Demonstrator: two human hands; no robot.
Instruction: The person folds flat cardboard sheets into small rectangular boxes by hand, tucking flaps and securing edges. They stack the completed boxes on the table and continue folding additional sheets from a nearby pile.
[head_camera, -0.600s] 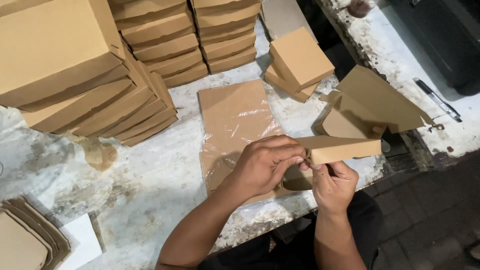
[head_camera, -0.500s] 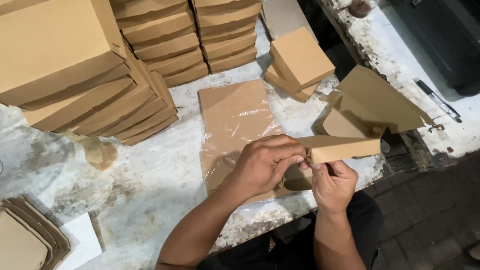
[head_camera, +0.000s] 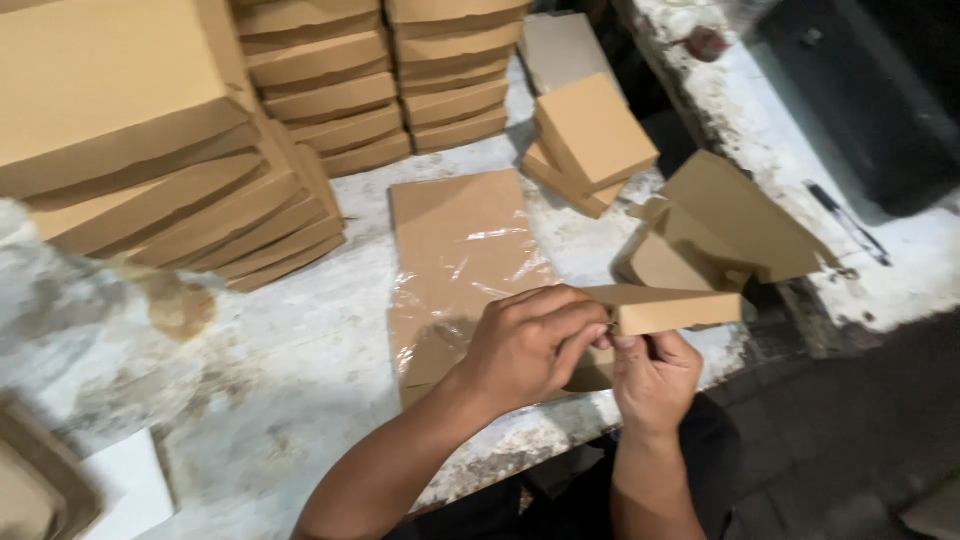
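Note:
Both hands grip one half-folded brown cardboard box (head_camera: 670, 307) at the table's near edge. My left hand (head_camera: 530, 345) pinches its near-left corner from above. My right hand (head_camera: 655, 380) holds the same corner from below, thumb against the side flap. The box's lid (head_camera: 745, 215) stands open, tilted away to the right. Under the hands lies a flat stack of cardboard blanks (head_camera: 465, 250) wrapped in clear plastic.
Tall stacks of folded brown boxes (head_camera: 300, 100) fill the back and left of the stained white table (head_camera: 300, 360). Two finished boxes (head_camera: 590, 135) sit behind the open lid. A black pen (head_camera: 845, 222) lies on the right counter. Flat brown pieces (head_camera: 35, 480) are at the lower left.
The hands and the box stay in about the same place; only slight finger movement at the box corner shows.

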